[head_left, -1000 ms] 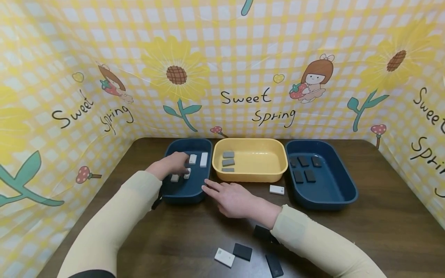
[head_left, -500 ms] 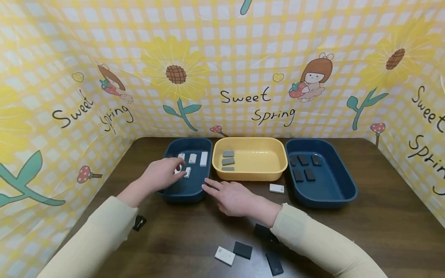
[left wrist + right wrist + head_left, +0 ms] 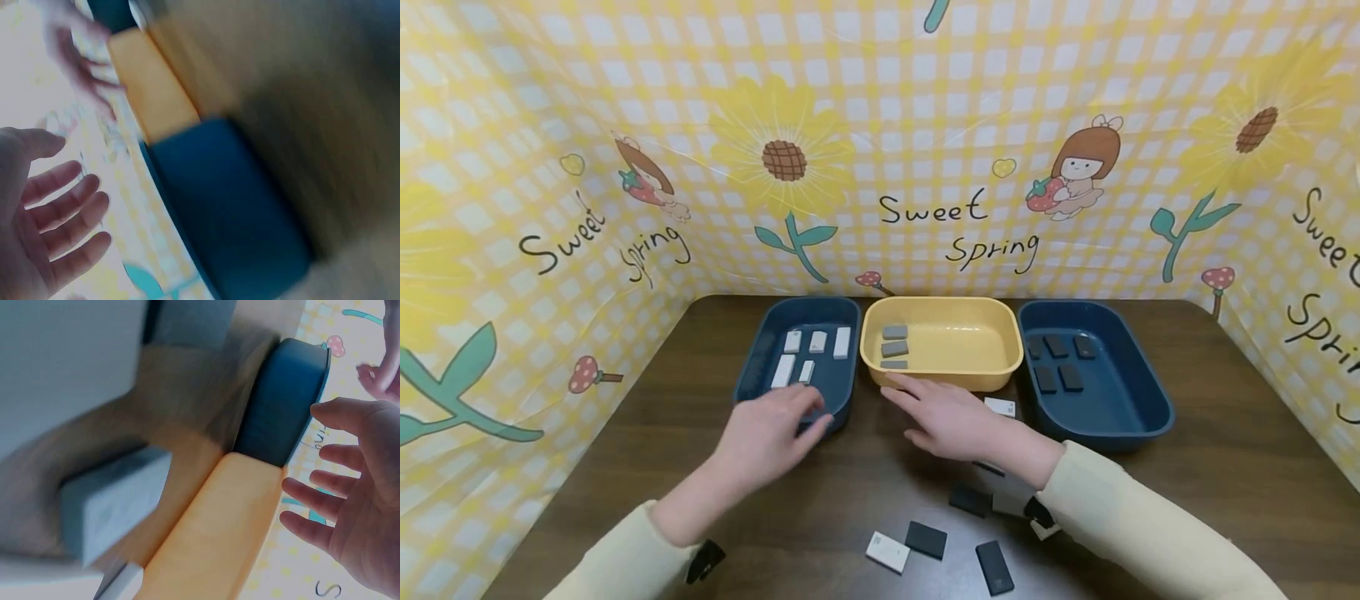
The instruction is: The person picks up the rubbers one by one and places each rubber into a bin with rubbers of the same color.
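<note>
Five white blocks are lying in the left blue tray, toward the far left corner of the tabletop, while a loose white block and a loose dark block are resting beside each other toward its near edge. The left grip is hovering at that tray's near rim, thumb standing apart from the loosely bent fingers, pinching nothing; the right grip is hanging before the yellow tray, likewise spread and empty, though whether a fingertip is touching the wall I cannot tell. The blocks are looking light, stiff and smooth, so they are probably needing only a gentle pinch and hardly risking damage. Their broad faces are offering little purchase; the long narrow sides are presenting the better hold, thumb opposing fingertips. Being thin and lying flat, the loose ones are likely sliding if pushed, so an overhanging fingertip under one short end is seeming useful.
</note>
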A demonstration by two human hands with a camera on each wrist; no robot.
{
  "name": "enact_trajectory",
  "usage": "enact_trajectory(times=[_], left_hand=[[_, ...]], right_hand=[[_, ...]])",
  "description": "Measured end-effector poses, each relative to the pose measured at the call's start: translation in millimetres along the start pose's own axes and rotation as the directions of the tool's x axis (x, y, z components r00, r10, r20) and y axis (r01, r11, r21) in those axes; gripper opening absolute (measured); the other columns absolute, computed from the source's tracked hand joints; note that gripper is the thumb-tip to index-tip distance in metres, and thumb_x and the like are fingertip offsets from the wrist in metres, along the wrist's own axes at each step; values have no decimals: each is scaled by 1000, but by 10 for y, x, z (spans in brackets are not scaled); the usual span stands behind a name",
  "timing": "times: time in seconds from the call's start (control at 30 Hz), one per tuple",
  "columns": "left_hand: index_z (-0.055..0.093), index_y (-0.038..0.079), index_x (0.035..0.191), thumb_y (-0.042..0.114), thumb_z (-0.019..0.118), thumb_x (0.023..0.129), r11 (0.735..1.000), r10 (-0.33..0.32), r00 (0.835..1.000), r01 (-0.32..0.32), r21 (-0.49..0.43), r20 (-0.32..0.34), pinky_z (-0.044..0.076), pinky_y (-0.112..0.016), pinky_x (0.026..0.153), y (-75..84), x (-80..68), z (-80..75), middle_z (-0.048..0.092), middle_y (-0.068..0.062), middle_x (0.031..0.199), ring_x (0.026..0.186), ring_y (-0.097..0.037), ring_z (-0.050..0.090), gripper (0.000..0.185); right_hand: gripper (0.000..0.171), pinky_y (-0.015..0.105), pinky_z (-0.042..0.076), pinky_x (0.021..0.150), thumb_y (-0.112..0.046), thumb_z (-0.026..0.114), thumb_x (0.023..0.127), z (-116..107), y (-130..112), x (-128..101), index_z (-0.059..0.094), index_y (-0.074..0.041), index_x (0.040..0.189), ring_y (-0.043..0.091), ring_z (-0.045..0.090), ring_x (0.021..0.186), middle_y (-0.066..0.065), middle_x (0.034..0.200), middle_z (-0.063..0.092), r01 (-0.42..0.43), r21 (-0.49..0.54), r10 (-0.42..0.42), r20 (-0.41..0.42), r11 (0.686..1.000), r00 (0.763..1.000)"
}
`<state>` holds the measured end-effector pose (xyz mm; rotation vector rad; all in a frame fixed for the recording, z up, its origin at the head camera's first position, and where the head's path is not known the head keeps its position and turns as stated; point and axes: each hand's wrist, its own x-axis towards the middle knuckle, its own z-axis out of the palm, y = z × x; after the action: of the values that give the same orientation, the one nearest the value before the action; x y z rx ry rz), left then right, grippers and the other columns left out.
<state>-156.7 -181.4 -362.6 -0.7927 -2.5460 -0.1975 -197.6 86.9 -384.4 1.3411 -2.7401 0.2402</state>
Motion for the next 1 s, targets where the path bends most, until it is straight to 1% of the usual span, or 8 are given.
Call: enact_trajectory(times=[0.1, 0.2, 0.3, 0.37, 0.47, 0.53, 0.7, 1.0], left_hand=[[61, 19, 83, 38, 73, 84, 998, 63, 996, -62, -9, 66, 38, -24, 45, 210, -41, 52, 57, 10, 70, 57, -8, 53, 22], [61, 17, 85, 47, 72, 83, 995, 99, 971, -95, -28, 217, 35, -23, 43, 404, -76, 85, 54, 10, 66, 52, -7, 49, 31], [63, 14, 94, 61, 65, 83, 993, 118, 904, -102, -61, 411, 34, -23, 42, 570, -106, 124, 52, 10, 63, 48, -4, 45, 48], [63, 14, 102, 70, 59, 82, 992, 118, 833, -80, -94, 540, 35, -23, 43, 669, -117, 153, 49, 11, 62, 48, -4, 42, 59], [62, 15, 109, 78, 53, 79, 990, 124, 756, -55, -126, 643, 36, -22, 45, 785, -129, 223, 48, 11, 61, 47, -4, 43, 70], [61, 17, 110, 80, 52, 77, 989, 129, 728, -50, -136, 673, 36, -22, 45, 838, -135, 266, 47, 11, 61, 47, -4, 43, 71], [58, 18, 107, 81, 53, 76, 987, 157, 718, -94, -128, 679, 33, -22, 43, 923, -150, 356, 45, 11, 58, 45, -4, 41, 71], [58, 18, 96, 72, 56, 82, 980, 199, 761, -157, -122, 617, 30, -22, 41, 1012, -147, 459, 42, 12, 54, 42, -4, 37, 56]], right_hand=[[61, 40, 43, 100, -27, 70, 90, -46, 44, -144, 47, -10, 144, 23, 48, 128, 11, 151, 38, -9, -24, 8, -11, 1000, 1000], [59, 41, 43, 99, -28, 70, 90, -92, 77, -285, 49, -9, 142, 23, 48, 128, 11, 150, 40, -11, -53, 10, -23, 999, 1000], [56, 41, 46, 95, -28, 70, 89, -128, 108, -425, 52, -8, 139, 23, 51, 125, 11, 148, 42, -9, -75, 6, -39, 997, 999], [55, 40, 48, 92, -27, 71, 89, -148, 131, -516, 54, -8, 137, 23, 53, 122, 11, 146, 44, -6, -80, 1, -57, 997, 998], [53, 40, 50, 88, -26, 72, 88, -167, 164, -631, 56, -8, 135, 22, 56, 117, 11, 144, 47, -14, -76, 9, -66, 997, 998], [51, 41, 51, 88, -26, 72, 88, -166, 183, -693, 57, -8, 134, 22, 57, 116, 12, 143, 48, -25, -70, 21, -56, 997, 998], [48, 44, 49, 90, -27, 70, 90, -125, 214, -804, 58, -7, 132, 25, 55, 119, 13, 142, 48, -26, -61, 25, -27, 998, 999], [45, 45, 48, 91, -27, 70, 90, -100, 236, -865, 61, -8, 129, 27, 54, 121, 13, 140, 51, -39, -72, 36, -38, 997, 999]])
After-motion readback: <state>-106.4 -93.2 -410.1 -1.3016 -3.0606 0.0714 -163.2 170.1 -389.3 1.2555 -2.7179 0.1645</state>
